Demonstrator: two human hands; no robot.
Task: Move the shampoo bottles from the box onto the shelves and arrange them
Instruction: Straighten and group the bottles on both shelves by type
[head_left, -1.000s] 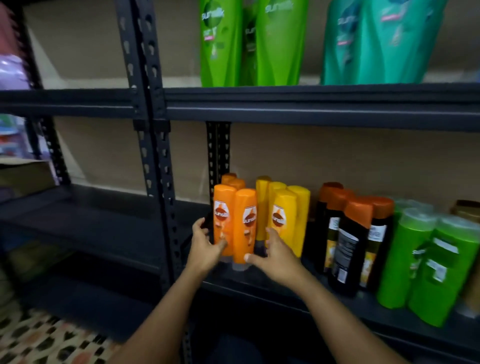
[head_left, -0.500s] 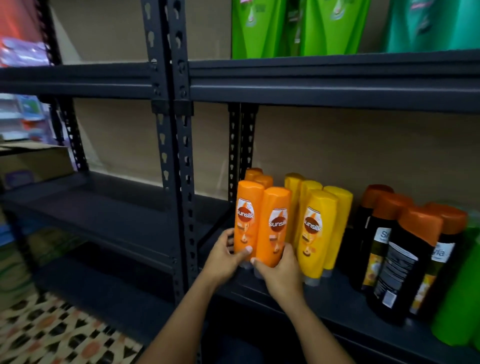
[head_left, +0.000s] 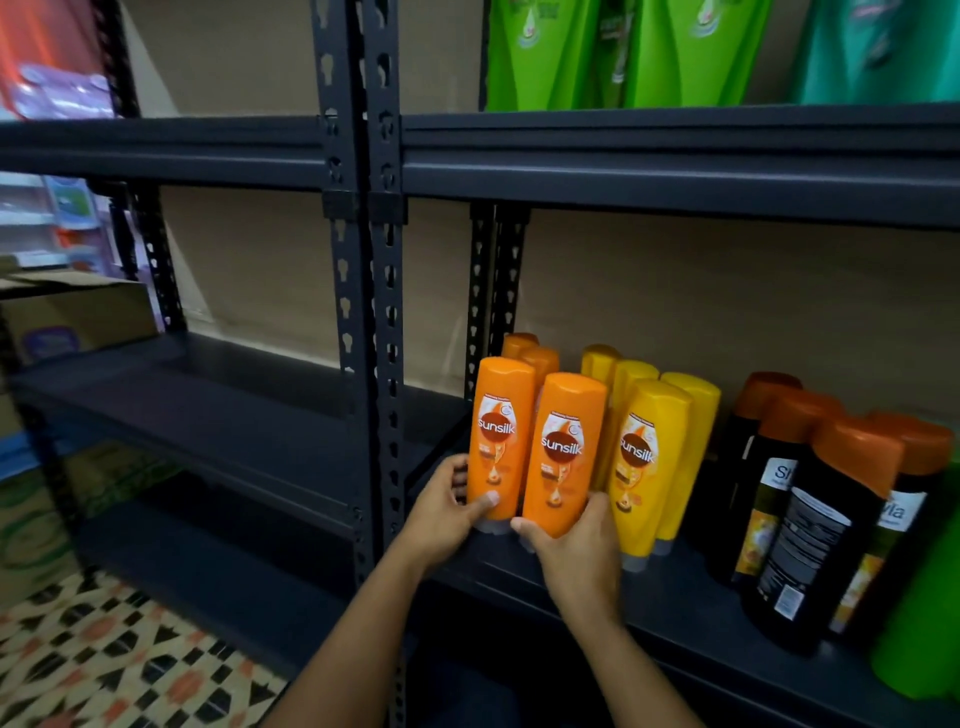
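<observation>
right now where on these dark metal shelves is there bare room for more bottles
The dark shelf board left of the perforated upright post lies bare. The board to its right is crowded: left hand and right hand grip the two front orange sunsilk bottles, then yellow bottles and black orange-capped bottles, with only its front strip bare.

left orange bottle (head_left: 500, 441): "sunsilk" in white on a brown circle, small print above is too tiny to read
right orange bottle (head_left: 563, 457): same "sunsilk" logo
yellow bottle (head_left: 644, 462): "sunsilk" too, tilted a bit
black bottle (head_left: 774, 488): just "S" plus part of a letter showing
far black bottle (head_left: 904, 512): ends in "yla"
back label (head_left: 808, 551): fine print, unreadable
</observation>
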